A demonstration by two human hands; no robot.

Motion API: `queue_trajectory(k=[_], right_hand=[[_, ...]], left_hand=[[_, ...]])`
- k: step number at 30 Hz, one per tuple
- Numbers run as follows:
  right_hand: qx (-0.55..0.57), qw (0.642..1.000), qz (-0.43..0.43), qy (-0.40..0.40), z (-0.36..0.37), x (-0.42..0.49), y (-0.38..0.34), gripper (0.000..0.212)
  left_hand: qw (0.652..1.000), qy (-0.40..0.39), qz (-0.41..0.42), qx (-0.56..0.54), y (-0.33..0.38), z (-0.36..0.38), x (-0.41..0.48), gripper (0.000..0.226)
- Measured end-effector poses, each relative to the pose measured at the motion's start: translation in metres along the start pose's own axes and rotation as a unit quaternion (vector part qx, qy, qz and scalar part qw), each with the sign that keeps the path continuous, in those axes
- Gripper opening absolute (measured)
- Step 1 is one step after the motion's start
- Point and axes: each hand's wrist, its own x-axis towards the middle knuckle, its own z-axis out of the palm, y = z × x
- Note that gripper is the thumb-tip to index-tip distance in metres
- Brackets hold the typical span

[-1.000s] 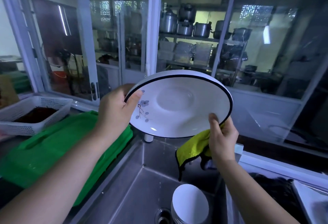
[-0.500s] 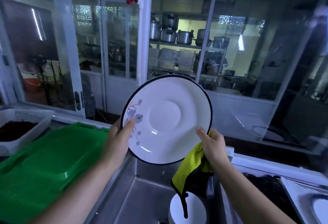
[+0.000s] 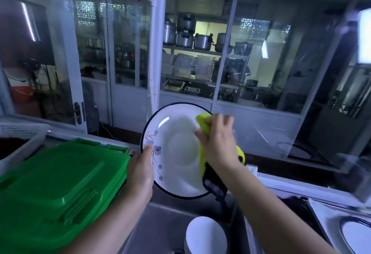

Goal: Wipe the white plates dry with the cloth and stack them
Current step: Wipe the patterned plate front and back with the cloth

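**Thin Grip, Long Drop**

Pinching the flowered white plate (image 3: 176,161) at its left rim with the left hand (image 3: 140,175), tilted up over the sink (image 3: 160,229). Clutching the yellow cloth (image 3: 202,122) in the right hand (image 3: 217,145), pressing it on the plate's right side. Risk: pushing too hard, losing the rim, smashing onto the pile (image 3: 204,235) below. Count: one plate aloft, one cloth, one pile, number unclear, one far-right plate (image 3: 359,233).
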Motion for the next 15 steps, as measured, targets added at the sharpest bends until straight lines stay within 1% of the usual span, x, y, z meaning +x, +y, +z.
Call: queue_trajectory(k=[1,2,3,5,7,8,10,12,15], right_hand=[[-0.094,0.994,-0.034,-0.042,0.011,-0.003,-0.003,0.045],[-0.179,0.979,-0.071,-0.062,0.021,-0.009,-0.001,0.047],[-0.231,0.966,-0.103,-0.061,0.028,-0.017,0.003,0.048],[-0.273,0.952,-0.130,-0.039,0.033,-0.032,0.011,0.054],[-0.283,0.951,-0.124,-0.009,0.035,-0.040,0.021,0.058],[-0.279,0.953,-0.115,0.000,0.036,-0.040,0.023,0.058],[-0.249,0.962,-0.110,0.023,0.038,-0.036,0.021,0.055],[-0.201,0.967,-0.146,0.053,0.040,-0.033,0.011,0.052],[-0.156,0.959,-0.226,0.065,0.041,-0.035,-0.004,0.051]], left_hand=[[1.000,-0.002,0.000,-0.003,0.001,0.003,-0.002,0.026],[1.000,-0.007,0.006,-0.004,0.002,0.004,-0.004,0.029],[1.000,-0.010,0.012,-0.003,0.002,0.004,-0.004,0.031],[1.000,-0.014,0.026,-0.004,0.003,0.002,-0.003,0.029],[0.999,-0.029,0.035,-0.003,0.003,0.000,-0.003,0.028],[0.998,-0.041,0.046,0.005,0.003,0.000,-0.005,0.031],[0.995,-0.055,0.077,0.029,0.004,0.001,-0.007,0.038],[0.992,-0.057,0.106,0.045,0.008,0.004,-0.008,0.038],[0.988,-0.057,0.132,0.051,0.020,0.011,-0.005,0.042]])
